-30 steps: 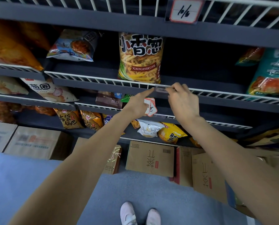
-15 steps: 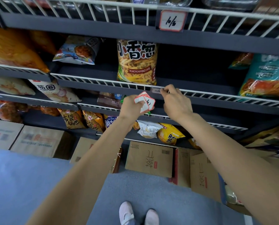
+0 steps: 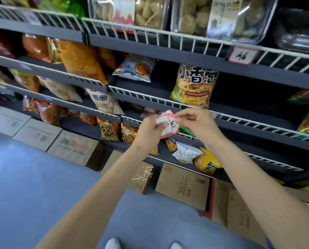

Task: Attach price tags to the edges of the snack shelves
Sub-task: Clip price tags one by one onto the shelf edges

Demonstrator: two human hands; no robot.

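A small stack of red-bordered price tags (image 3: 166,124) is held clamped in the grip of the left hand (image 3: 150,131), while its top edge is pinched by the right hand (image 3: 197,123). Just behind both grips runs the white wire shelf edge (image 3: 240,118). The tags look light, thin and bendable, best taken by a corner.

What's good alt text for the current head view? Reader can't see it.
A person's left hand holds a small stack of red-bordered white price tags in front of dark snack shelves with white wire rails, while the right hand pinches the top tag. One handwritten tag already hangs on an upper rail, above a yellow bag of stick snacks.
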